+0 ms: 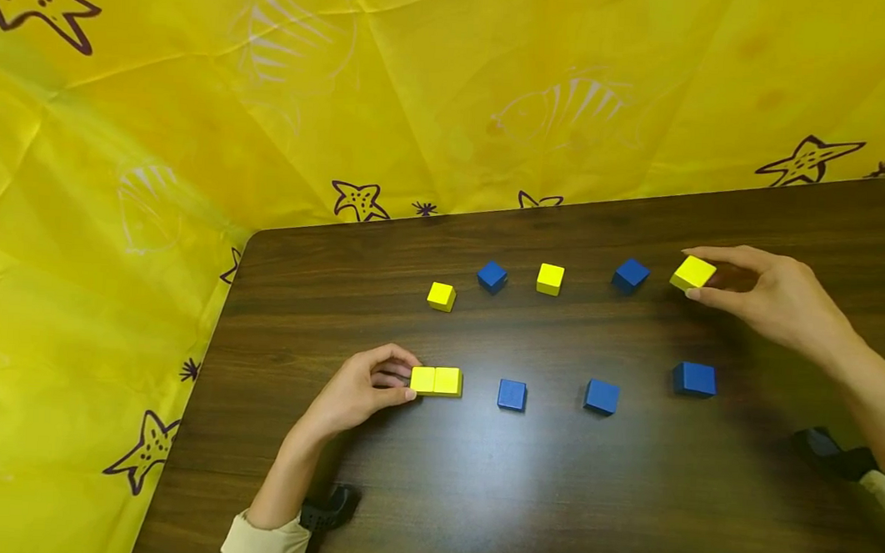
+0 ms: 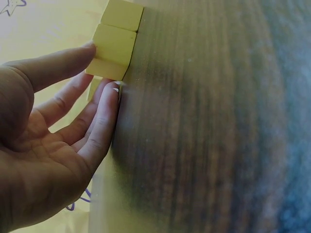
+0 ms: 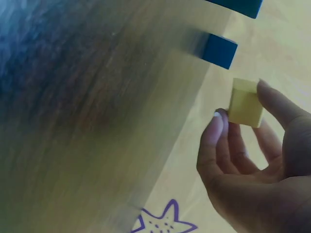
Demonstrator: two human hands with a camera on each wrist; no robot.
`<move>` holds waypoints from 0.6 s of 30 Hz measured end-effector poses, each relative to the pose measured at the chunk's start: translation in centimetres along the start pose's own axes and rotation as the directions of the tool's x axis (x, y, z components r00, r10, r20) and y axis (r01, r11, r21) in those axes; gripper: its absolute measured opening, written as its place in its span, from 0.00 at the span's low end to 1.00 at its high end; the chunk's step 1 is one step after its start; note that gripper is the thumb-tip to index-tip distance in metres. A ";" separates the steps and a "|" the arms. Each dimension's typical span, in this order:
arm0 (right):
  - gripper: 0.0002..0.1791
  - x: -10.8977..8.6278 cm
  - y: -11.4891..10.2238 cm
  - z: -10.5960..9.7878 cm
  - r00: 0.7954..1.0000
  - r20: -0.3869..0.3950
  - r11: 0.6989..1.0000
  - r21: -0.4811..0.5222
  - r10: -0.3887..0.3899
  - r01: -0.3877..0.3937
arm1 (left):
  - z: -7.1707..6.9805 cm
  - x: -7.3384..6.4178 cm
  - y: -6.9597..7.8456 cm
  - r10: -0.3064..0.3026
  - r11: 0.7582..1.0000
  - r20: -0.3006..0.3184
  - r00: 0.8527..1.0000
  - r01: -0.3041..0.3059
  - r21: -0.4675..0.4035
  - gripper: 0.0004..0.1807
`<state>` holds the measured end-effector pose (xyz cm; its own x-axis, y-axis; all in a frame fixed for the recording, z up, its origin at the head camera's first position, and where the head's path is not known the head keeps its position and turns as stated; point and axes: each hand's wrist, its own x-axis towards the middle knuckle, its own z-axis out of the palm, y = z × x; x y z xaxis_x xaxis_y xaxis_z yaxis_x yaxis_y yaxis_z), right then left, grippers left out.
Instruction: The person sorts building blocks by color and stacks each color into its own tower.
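Observation:
Two yellow cubes sit side by side at the table's left part, faces together. My left hand [image 1: 361, 389] has thumb and fingers at the left yellow cube [image 1: 422, 381], pinching it; the second yellow cube [image 1: 449, 381] adjoins its right side. In the left wrist view the thumb tip lies against the nearer cube [image 2: 112, 51]. At the back right, my right hand [image 1: 794, 303] pinches another yellow cube [image 1: 693, 274] between thumb and fingers, also seen in the right wrist view as a pale yellow cube [image 3: 246, 104]. A blue cube [image 1: 630, 275] stands just left of it.
Along the back are a yellow cube [image 1: 441, 297], a blue cube [image 1: 492, 277] and a yellow cube [image 1: 551, 280]. Nearer me, three blue cubes [image 1: 512, 395] stand spaced rightward from the yellow pair. A yellow patterned cloth [image 1: 452, 102] hangs behind the dark wooden table [image 1: 550, 516].

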<state>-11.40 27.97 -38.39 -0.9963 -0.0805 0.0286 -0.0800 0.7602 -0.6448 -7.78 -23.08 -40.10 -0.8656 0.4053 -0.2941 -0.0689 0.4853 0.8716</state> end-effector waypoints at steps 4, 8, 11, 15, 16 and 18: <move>0.28 -0.2 0.0 0.0 0.999 -0.039 0.999 0.030 -0.026 0.027 | 0.0 0.0 0.1 -0.005 1.000 0.003 1.000 0.005 -0.004 0.17; 0.28 -0.4 -0.2 0.0 0.998 -0.056 0.998 0.046 -0.035 0.037 | 0.0 0.0 0.1 0.001 1.000 0.007 1.000 -0.001 -0.006 0.17; 0.27 -0.5 -0.6 0.1 0.996 -0.074 0.996 0.056 -0.058 0.062 | 0.0 0.0 0.1 0.002 1.000 0.007 1.000 -0.002 -0.007 0.17; 0.28 -0.6 -1.2 0.5 0.990 -0.106 0.991 0.078 -0.096 0.105 | 0.0 0.0 0.1 0.001 1.000 0.006 1.000 -0.001 -0.009 0.17; 0.28 -0.7 -1.3 0.6 0.989 -0.112 0.990 0.086 -0.101 0.111 | 0.0 0.0 0.1 0.001 1.000 0.006 1.000 -0.001 -0.009 0.17; 0.28 -0.8 -1.8 0.8 0.986 -0.121 0.987 0.099 -0.118 0.130 | 0.0 0.0 0.2 0.001 1.000 0.004 1.000 -0.001 -0.011 0.17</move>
<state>-10.44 26.18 -37.87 -0.9762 -0.0907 0.1968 -0.2055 0.6753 -0.7083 -7.81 -23.00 -39.93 -0.8639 0.4087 -0.2942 -0.0730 0.4763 0.8762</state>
